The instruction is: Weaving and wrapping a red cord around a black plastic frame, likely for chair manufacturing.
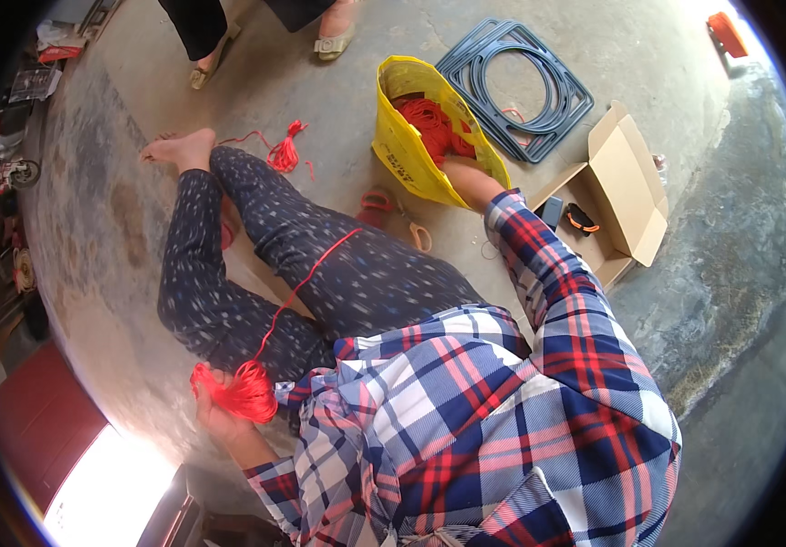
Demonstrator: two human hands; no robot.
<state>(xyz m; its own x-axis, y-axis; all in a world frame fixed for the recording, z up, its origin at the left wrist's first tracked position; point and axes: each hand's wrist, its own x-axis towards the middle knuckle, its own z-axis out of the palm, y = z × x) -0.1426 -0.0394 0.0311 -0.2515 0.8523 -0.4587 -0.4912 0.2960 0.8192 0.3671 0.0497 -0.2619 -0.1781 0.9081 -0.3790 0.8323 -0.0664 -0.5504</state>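
Seated on the floor (338,109), left hand (215,415) fingers clamped on a red cord bundle (243,390) to keep it gathered, right hand (457,169) reaches into the yellow bag (402,141), fingers hidden.

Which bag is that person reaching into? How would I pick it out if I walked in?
Find the open brown cardboard box on the grey concrete floor; just left of it stands a bright yellow plastic bag. The right hand reaches inside, among red cord bundles. Nothing else is yellow.
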